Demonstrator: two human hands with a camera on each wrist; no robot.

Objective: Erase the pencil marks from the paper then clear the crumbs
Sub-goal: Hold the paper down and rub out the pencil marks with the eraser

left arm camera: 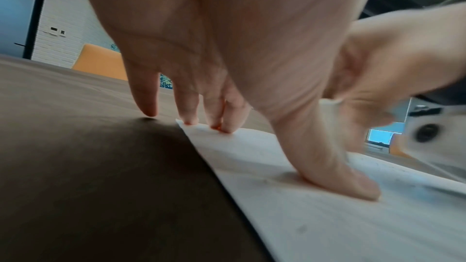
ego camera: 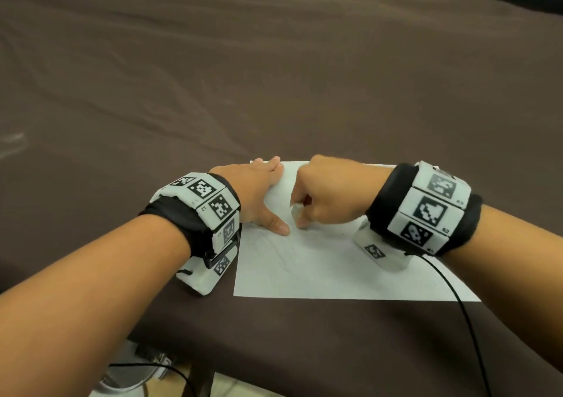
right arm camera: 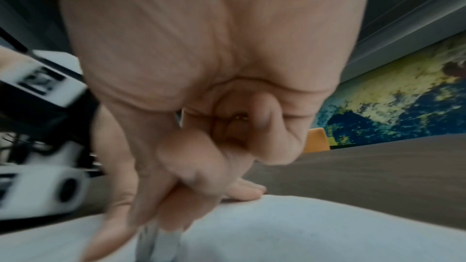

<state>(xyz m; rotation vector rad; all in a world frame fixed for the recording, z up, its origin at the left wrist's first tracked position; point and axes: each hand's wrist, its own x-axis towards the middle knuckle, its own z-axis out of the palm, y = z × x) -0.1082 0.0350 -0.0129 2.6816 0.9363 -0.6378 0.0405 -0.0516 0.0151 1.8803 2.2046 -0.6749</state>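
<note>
Erasing stage: eraser (ego camera: 296, 211) pinched in right hand (ego camera: 329, 195), tip on paper (ego camera: 335, 268).
Left hand (ego camera: 259, 192) lies flat, fingers straight, pinning the sheet; faint marks (ego camera: 274, 244) lie toward the viewer from the eraser.

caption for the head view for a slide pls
Left hand pins the paper flat on the brown cloth while the right hand rubs an eraser over faint pencil marks.

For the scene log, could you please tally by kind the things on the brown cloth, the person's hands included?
Sheets of paper: 1
Erasers: 1, pinched in the right hand
Hands: 2, with the left hand pressing flat on the paper
Total: 4
</note>
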